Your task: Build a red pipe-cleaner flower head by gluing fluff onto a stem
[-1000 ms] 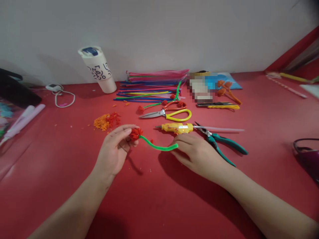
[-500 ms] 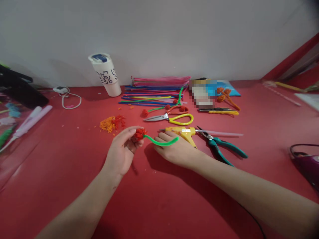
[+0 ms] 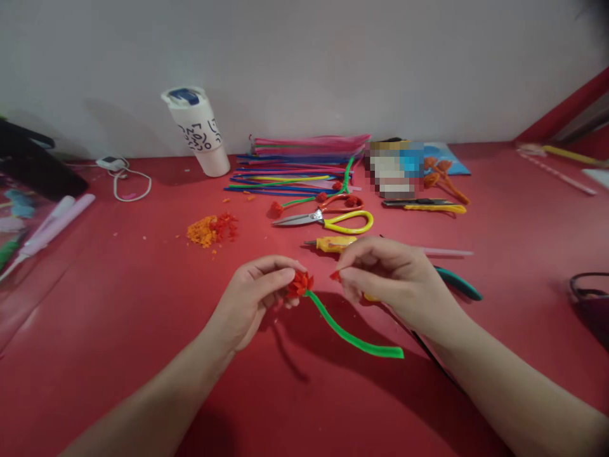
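Observation:
My left hand (image 3: 251,298) pinches the red fuzzy head of a pipe-cleaner flower (image 3: 299,284), whose green stem (image 3: 352,336) curves down to the right above the red table (image 3: 118,330). My right hand (image 3: 392,279) is closed in a pinch just right of the flower head, with a small red bit (image 3: 335,275) at its fingertips. A yellow glue gun (image 3: 333,244) lies behind my right hand and is partly hidden by it.
Yellow-handled scissors (image 3: 328,219), teal pliers (image 3: 459,284), a stack of coloured pipe cleaners (image 3: 295,171), a white cup (image 3: 197,130), a pile of orange and red trimmings (image 3: 209,230), a yellow-handled cutter (image 3: 423,205) and orange flowers (image 3: 442,174) lie behind. A charger cable (image 3: 128,181) is at left.
My right hand let go of the green stem's end, rose and now pinches a red bit by the flower head. The left hand moved the flower right, and the stem swung down.

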